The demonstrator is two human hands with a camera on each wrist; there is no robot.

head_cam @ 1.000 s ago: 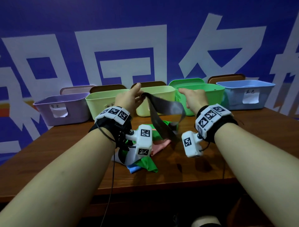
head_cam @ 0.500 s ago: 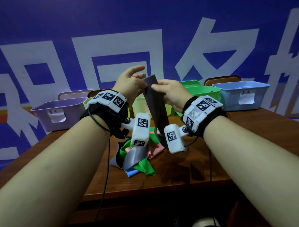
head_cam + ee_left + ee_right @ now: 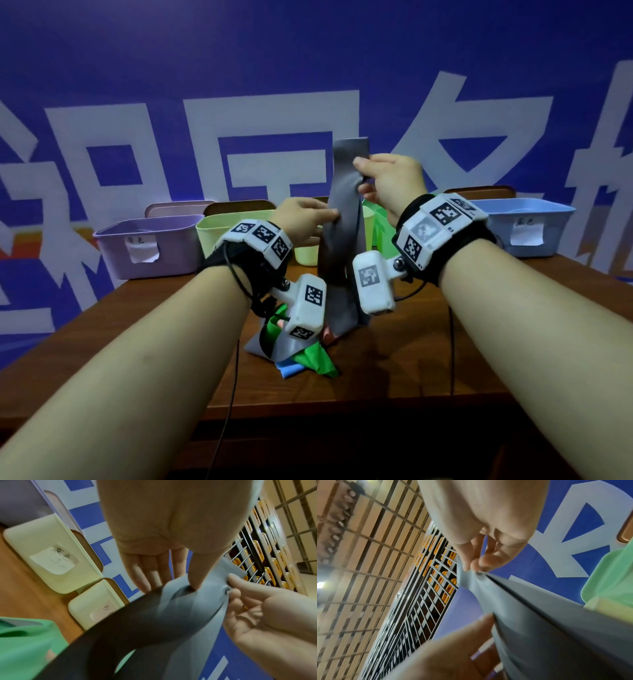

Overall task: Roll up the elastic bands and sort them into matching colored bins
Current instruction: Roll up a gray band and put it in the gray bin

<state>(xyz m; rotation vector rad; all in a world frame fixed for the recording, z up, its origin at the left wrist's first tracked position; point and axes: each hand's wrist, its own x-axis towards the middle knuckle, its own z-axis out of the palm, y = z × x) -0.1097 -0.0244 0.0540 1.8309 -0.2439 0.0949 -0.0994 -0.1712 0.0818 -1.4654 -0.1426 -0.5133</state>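
A long grey elastic band [image 3: 342, 246] hangs upright in the air above the table. My right hand [image 3: 359, 174] pinches it just below its top end. My left hand [image 3: 330, 217] pinches it lower down, thumb in front and fingers behind. The left wrist view shows the thumb pressing into the grey band [image 3: 180, 608], with my right hand [image 3: 229, 585] pinching close by. In the right wrist view the fingertips of my right hand [image 3: 476, 566] nip the band's edge [image 3: 547, 608]. Its lower end trails into a pile of green, blue, pink and grey bands [image 3: 308, 356].
Several bins stand in a row along the table's back edge: purple [image 3: 147, 246], light green [image 3: 222, 233], pale yellow [image 3: 306, 253], green [image 3: 380, 226] and blue [image 3: 524, 226]. Behind them is a blue and white banner wall. Bare brown tabletop [image 3: 411, 359] lies to the right of the pile.
Both hands lifted the grey band from bin height. My right hand rose to near its top end, my left stayed below, and the band went from a drooping loop to hanging upright.
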